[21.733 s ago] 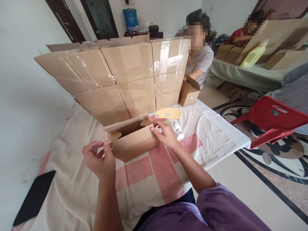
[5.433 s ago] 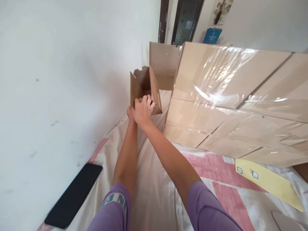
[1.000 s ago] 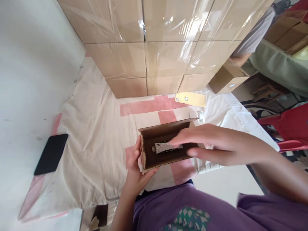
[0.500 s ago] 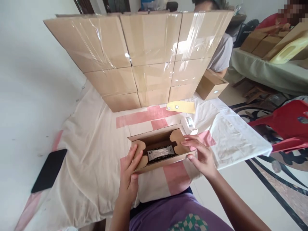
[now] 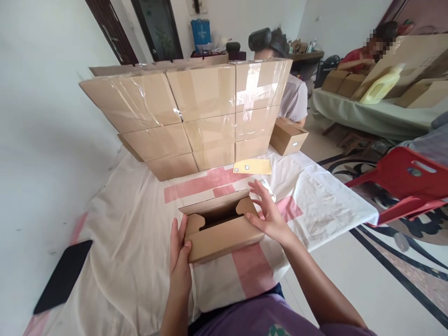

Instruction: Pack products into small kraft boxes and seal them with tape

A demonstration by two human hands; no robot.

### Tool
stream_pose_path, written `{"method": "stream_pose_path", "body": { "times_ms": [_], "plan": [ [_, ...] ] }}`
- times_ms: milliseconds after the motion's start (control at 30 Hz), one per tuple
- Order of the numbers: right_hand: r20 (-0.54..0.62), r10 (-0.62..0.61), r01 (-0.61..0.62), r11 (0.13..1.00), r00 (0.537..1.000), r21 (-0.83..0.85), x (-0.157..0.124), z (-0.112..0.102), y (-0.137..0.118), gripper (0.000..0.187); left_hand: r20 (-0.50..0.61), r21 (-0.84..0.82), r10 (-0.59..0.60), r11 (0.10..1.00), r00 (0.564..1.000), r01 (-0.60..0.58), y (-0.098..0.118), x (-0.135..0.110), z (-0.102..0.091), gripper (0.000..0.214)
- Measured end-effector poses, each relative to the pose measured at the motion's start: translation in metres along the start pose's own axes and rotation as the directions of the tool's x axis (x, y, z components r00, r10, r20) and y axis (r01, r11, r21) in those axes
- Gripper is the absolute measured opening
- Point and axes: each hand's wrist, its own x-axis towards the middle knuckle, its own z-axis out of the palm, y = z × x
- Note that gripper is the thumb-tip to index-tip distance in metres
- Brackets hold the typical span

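- Holding a small cardboard carton [image 5: 226, 240] at the near middle of the cloth-covered tabletop [image 5: 133, 266], open side up, between the left hand [image 5: 181, 252] and the right hand [image 5: 269, 215].
- Lying with its long axis left to right, right end set slightly farther off than the left.
- Bracing the left end with the left hand: fingers close together along the end wall, thumb at the near left corner, apparently pinching that corner.
- Resting the right thumb on or just above the right end, hard to tell which; other right fingers spread toward the far right corner, pinching nothing.
- Judged by closeness: lying just left of the right fingers and directly against the left hand, so nearer to the left.
- Showing a left flap [image 5: 195, 223] and a right flap [image 5: 247, 206] at the ends, with a far panel [image 5: 213, 202] raised; too dark inside to tell any contents.
- Sitting just beyond the right hand, partly hidden: a white object [image 5: 269, 189]; farther off, a yellow card [image 5: 255, 166] with 2 small labels.
- Standing at the far side: a taped stack of boxes [image 5: 210, 133], 3 rows showing.
- Lying well apart at near left: a flat black device [image 5: 65, 275].
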Motion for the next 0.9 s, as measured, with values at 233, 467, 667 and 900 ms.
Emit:
{"method": "stream_pose_path", "body": {
  "times_ms": [233, 467, 667, 900],
  "plan": [
    [-0.054, -0.225, 0.225, 0.974, 0.973, -0.009, 0.014, 0.009, -0.013, 0.036, -0.026, 0.03, -0.009, 1.0, 1.0, 0.01, -0.007, 0.006, -0.001, 0.07],
    [0.123, -0.325, 0.338, 0.935, 0.938, -0.111, 0.001, 0.0, -0.021, 0.019, -0.002, 0.166, 0.085, 0.983, 0.996, -0.083, -0.009, 0.01, -0.003, 0.035],
    [0.153, -0.189, 0.235, 0.894, 0.97, -0.381, -0.027, 0.013, -0.031, 0.035, 0.126, 0.388, 0.24, 0.881, 0.962, -0.271, -0.007, 0.021, -0.02, 0.032],
    [0.13, -0.216, 0.252, 0.816, 0.968, -0.52, -0.035, 0.023, -0.026, 0.024, 0.555, 0.701, 0.57, 0.071, 0.605, -0.71, 0.021, 0.016, -0.004, 0.035]
  ]
}}
